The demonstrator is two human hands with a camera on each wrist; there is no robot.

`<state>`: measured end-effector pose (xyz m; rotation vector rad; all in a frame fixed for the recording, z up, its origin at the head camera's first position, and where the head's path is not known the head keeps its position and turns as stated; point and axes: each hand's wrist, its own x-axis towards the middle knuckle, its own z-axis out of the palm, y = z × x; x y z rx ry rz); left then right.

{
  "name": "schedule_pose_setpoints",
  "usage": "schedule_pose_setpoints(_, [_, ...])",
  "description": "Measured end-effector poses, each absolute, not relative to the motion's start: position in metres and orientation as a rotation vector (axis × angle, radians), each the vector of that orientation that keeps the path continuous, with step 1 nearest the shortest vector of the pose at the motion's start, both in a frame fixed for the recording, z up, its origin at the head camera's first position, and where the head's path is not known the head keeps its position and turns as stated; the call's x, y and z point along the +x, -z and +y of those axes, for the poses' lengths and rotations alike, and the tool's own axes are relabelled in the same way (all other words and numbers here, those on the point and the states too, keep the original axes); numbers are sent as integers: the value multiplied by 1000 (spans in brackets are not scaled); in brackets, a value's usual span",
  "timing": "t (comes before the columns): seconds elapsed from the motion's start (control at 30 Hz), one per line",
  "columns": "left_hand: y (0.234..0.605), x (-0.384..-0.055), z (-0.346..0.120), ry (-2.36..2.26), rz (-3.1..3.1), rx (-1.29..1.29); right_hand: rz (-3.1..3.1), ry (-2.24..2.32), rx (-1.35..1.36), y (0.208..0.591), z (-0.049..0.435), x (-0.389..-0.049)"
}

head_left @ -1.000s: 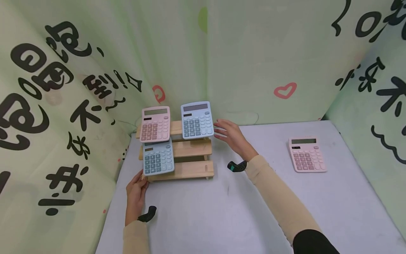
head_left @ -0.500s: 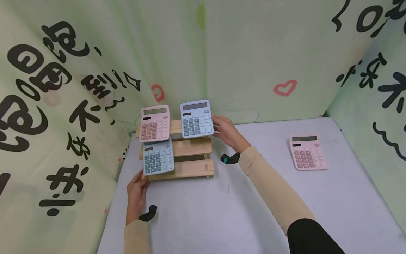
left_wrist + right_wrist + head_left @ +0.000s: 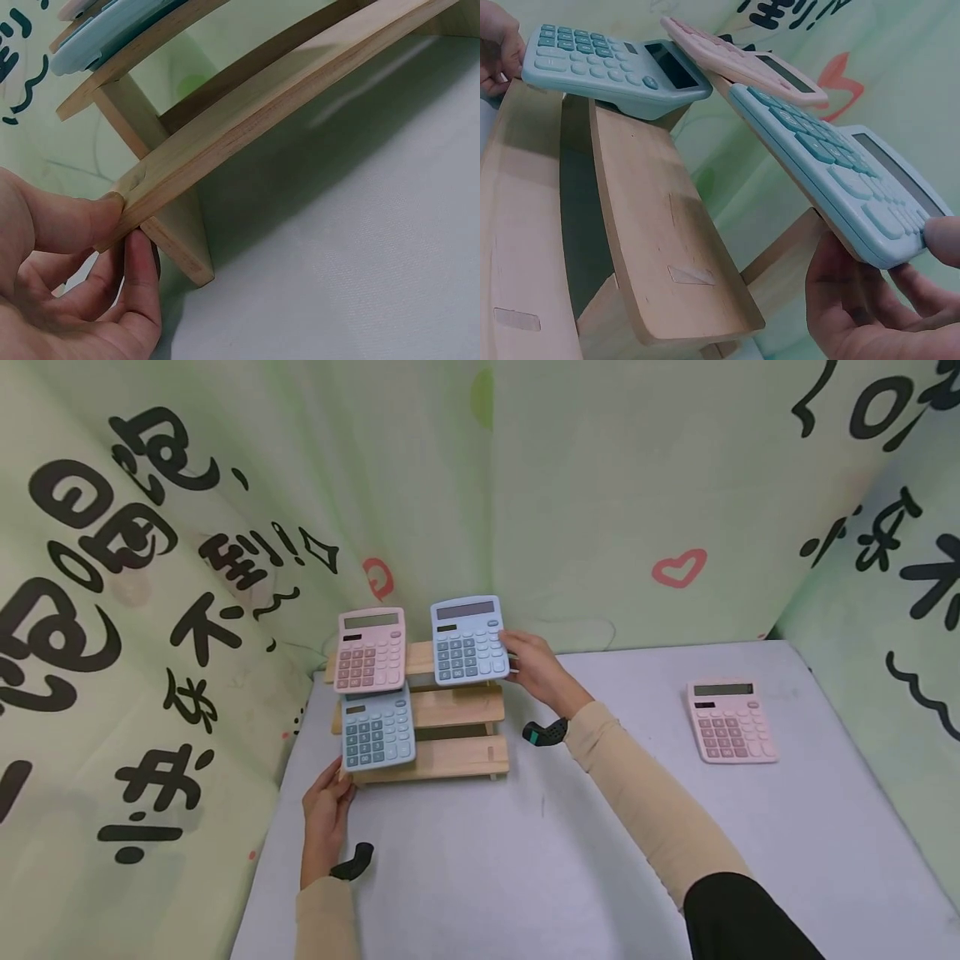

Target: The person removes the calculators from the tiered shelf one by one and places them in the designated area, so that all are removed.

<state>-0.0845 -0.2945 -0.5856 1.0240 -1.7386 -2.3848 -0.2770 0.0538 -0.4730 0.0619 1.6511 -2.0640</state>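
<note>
A three-step wooden rack [image 3: 461, 758] stands on the table, bearing several calculators. My left hand [image 3: 326, 810] pinches the left end of its lowest slat between thumb and fingers, as the left wrist view shows. On the top step at right sits a blue calculator [image 3: 468, 643]. My right hand [image 3: 542, 670] grips this calculator by its right edge, thumb on the front and fingers beneath, plain in the right wrist view. Beside it on the top step leans a pink calculator [image 3: 371, 652]. Below that one is a second blue calculator [image 3: 377, 731], its upper edge partly covered.
Another pink calculator [image 3: 732, 722] lies flat on the white table [image 3: 570, 877], well to the right of the rack. A pale green curtain [image 3: 585, 510] with black lettering and hearts encloses the table at the back and both sides.
My right hand has moved left from beside the upper right blue calculator and taken hold of its right edge. The left hand stays on the rack's corner.
</note>
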Motion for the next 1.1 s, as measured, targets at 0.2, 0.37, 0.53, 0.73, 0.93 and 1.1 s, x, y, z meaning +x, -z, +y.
schedule_pose_setpoints(0.2, [586, -87, -293, 2395, -1723, 1039, 1660, 2070, 96, 475, 57, -277])
schedule_pose_setpoints(0.37, [584, -88, -294, 2399, -1735, 1023, 1670, 2076, 108, 475, 58, -277])
schedule_pose_setpoints(0.53, [583, -90, -293, 2398, -1755, 1008, 1662, 2083, 134, 476, 61, -275])
schedule_pose_setpoints(0.73, [584, -89, -293, 2393, -1746, 1005, 1671, 2067, 114, 475, 63, -275])
schedule_pose_setpoints(0.93, [585, -86, -295, 2389, -1739, 1015, 1654, 2071, 102, 475, 67, -277])
schedule_pose_setpoints(1.1, [585, -84, -298, 2407, -1755, 1004, 1620, 2092, 102, 475, 72, -277])
